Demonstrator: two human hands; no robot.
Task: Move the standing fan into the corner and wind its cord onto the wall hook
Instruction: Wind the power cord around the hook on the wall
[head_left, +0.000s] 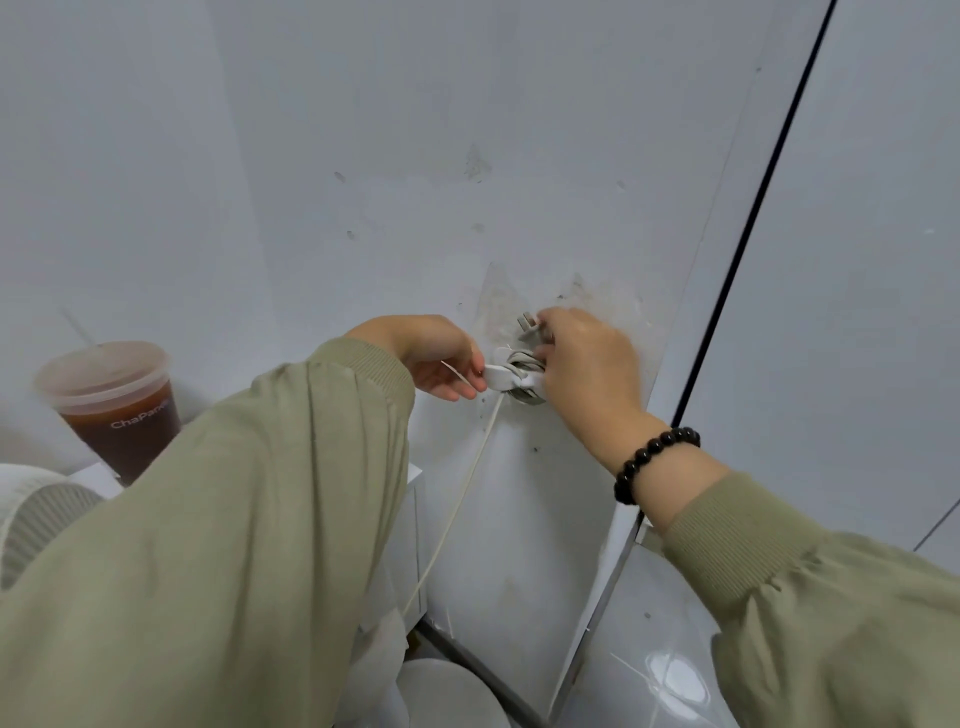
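Observation:
A white wall hook (503, 375) sticks out from the white wall with several turns of the white cord (524, 364) wound on it. My left hand (434, 356) pinches the hook's left end with its fingertips. My right hand (584, 358) grips the coil and the plug (529, 325), whose metal prongs point up-left. A single strand of cord (457, 499) hangs down-left from the hook. The fan's white grille (31, 514) shows at the lower left edge, and its round base (447, 691) sits on the floor below.
A plastic cup of brown drink (111, 400) stands on a white ledge (93, 475) at the left. The wall's corner edge and a black seam (748, 228) run down the right. Glossy grey floor (649, 670) lies at lower right.

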